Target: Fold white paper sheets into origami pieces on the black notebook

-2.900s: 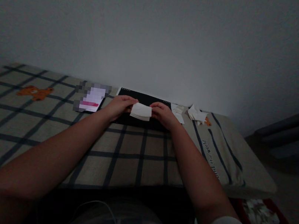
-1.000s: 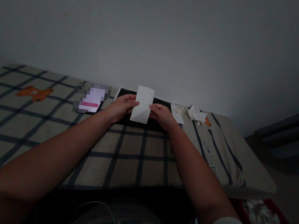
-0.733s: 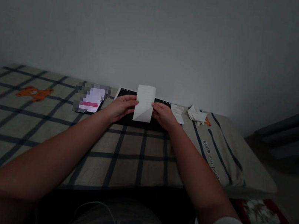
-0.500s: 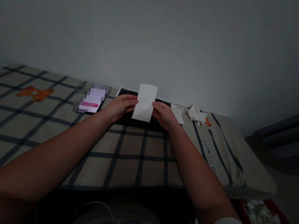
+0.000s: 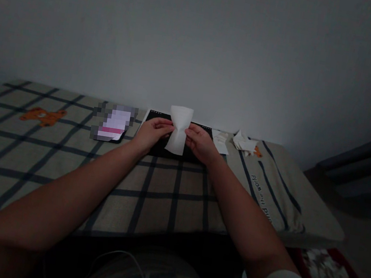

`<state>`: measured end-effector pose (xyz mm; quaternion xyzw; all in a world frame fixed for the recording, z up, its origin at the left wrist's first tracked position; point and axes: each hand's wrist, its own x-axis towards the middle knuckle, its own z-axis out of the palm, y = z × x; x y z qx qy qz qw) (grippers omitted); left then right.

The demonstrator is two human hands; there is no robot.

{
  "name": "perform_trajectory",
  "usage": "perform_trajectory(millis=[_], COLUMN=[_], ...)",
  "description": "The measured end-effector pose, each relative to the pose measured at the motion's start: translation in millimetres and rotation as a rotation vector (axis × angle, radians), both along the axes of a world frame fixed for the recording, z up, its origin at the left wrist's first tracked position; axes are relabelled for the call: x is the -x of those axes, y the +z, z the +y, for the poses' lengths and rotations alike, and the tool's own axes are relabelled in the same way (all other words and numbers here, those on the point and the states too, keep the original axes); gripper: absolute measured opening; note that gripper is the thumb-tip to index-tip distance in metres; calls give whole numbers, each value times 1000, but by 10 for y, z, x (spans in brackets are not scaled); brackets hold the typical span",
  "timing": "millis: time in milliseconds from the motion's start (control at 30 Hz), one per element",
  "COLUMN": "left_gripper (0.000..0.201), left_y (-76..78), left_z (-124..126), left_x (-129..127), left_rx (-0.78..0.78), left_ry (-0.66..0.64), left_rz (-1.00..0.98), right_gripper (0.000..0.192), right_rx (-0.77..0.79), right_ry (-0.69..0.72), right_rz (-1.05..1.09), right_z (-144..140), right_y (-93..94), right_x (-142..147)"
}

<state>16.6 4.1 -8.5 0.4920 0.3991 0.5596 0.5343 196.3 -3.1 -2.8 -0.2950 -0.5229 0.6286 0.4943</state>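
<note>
White paper strip (image 5: pixel 182 119), pinched in at mid-length
Left hand (image 5: pixel 154 133) and right hand (image 5: pixel 203 143): fingers clamped on opposite side edges. The strip is over the black board (image 5: pixel 190 156), which lies on checked cloth (image 5: pixel 160 177).

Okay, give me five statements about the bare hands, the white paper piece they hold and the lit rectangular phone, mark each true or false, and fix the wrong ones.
1. The left hand and right hand both pinch the white paper piece. True.
2. The white paper piece is stretched flat. False: it narrows at the middle.
3. The lit rectangular phone lies left of the flat black board. True.
4. Crumpled white papers lie right of the board. True.
5. The phone is in the left hand. False: it lies on checked fabric.
</note>
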Motion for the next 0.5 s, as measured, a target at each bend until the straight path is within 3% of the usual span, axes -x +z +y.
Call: perform_trajectory(millis=[167, 500], left_gripper=[34, 56], left_y=[17, 27], left_z=[-60, -141], left_x=[-42, -107], left_rx=[-114, -132], left_ry=[91, -169], left_rz=[129, 54], right_gripper=[32, 32], right_rx=[-35, -199], right_ry=[-101, -200], right_rz=[6, -144], right_z=[0, 15], right_y=[-22, -65], right_x=[55, 69])
